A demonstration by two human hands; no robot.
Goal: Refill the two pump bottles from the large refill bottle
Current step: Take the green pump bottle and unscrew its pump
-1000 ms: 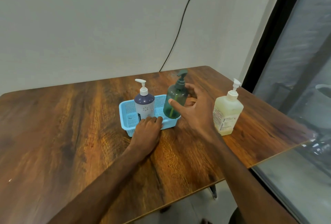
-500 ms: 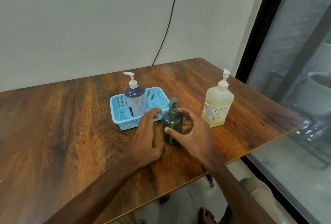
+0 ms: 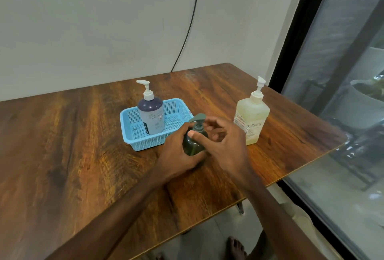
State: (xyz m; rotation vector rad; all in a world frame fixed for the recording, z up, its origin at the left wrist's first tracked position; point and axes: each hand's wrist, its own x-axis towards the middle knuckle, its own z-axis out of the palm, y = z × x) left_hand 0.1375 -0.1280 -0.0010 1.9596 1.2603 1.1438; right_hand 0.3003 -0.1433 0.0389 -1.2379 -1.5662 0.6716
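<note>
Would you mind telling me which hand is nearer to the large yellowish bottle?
The right hand, just left of the yellowish bottle; the left hand is farther, beyond the green bottle.

Wood table (image 3: 62,155) vs plain wall (image 3: 83,20) w/ black cable (image 3: 188,31), window (image 3: 342,93) right.

Red letters "CHG" run up the side label of the pale yellow pump bottle (image 3: 251,118), right by the table's edge; the fine print beneath is too small to read. On the purple pump bottle (image 3: 151,114) in the blue basket (image 3: 133,135), a vertical white word shows, but it's too blurred to make out.
</note>
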